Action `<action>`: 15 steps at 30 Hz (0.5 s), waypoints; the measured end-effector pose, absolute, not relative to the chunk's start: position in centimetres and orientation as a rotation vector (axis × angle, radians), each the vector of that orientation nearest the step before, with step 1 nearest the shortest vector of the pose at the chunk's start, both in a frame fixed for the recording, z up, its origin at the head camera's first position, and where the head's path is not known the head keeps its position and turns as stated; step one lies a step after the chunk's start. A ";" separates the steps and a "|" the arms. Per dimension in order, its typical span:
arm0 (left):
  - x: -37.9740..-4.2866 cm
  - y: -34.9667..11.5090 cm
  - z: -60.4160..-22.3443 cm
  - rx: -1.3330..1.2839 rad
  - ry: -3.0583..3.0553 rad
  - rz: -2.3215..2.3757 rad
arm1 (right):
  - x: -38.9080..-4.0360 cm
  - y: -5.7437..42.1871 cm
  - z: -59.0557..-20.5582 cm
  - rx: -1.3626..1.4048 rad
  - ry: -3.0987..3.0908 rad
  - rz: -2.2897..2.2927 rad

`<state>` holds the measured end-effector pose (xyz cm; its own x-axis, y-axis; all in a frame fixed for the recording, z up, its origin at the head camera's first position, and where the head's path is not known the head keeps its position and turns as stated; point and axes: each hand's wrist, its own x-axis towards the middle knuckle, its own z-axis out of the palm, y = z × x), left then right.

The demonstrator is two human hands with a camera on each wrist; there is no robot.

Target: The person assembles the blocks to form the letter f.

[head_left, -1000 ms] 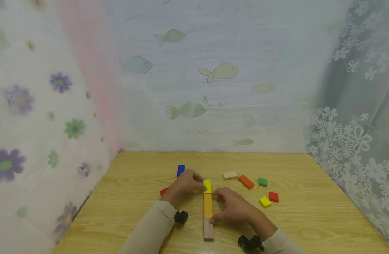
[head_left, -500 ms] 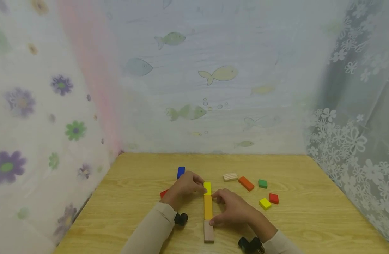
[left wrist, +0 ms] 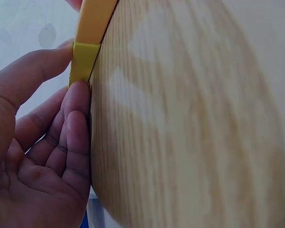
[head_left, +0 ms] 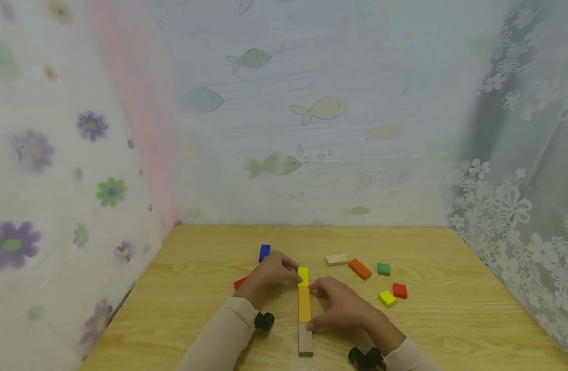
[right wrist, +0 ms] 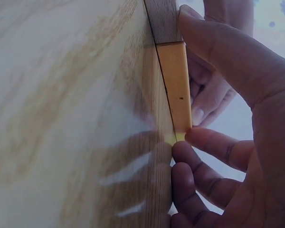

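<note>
Three blocks lie end to end in a straight row running away from me on the table. Nearest is a brown wooden block [head_left: 305, 341], then an orange-yellow block [head_left: 304, 304], then a short yellow block [head_left: 303, 273] at the far end. My left hand [head_left: 271, 270] pinches the yellow block between thumb and fingers from the left side; the left wrist view shows this close up. On the right side of the row, my right hand [head_left: 343, 305] spreads along the orange-yellow block [right wrist: 175, 85], thumb touching the brown block [right wrist: 164, 21] and forefinger at the joint with the yellow one.
Behind my left hand lie a blue block [head_left: 264, 252] and a partly hidden red block [head_left: 239, 283]. To the right are a pale wood block [head_left: 336, 259], an orange block [head_left: 360, 269], a green one [head_left: 383, 269], a red one [head_left: 400, 291] and another yellow one [head_left: 387, 298].
The whole head view has shifted slightly, so the table and blocks sit a little lower. Both hands and the row keep their positions relative to each other.
</note>
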<state>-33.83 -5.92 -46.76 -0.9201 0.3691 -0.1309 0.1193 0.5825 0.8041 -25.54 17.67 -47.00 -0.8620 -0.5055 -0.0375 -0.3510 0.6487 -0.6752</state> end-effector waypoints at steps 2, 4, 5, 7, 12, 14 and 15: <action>-33.8 -6.0 -46.9 0.400 2.540 1.248 | -25.5 17.6 -47.0 -0.695 2.642 -1.008; -33.8 -6.1 -47.0 0.401 2.531 1.260 | -25.5 17.6 -47.0 -0.692 2.646 -0.997; -33.8 -6.1 -47.0 0.405 2.528 1.264 | -25.6 17.6 -47.0 -0.691 2.649 -0.992; -33.7 -6.1 -47.1 0.410 2.519 1.277 | -25.6 17.5 -47.0 -0.690 2.652 -0.985; -33.6 -6.1 -47.0 0.398 2.487 1.300 | -25.5 17.6 -47.0 -0.682 2.651 -0.990; -33.5 -6.2 -46.9 0.390 2.471 1.312 | -25.5 17.6 -47.0 -0.679 2.653 -0.995; -33.5 -6.2 -46.8 0.392 2.471 1.311 | -25.5 17.6 -47.0 -0.677 2.653 -0.997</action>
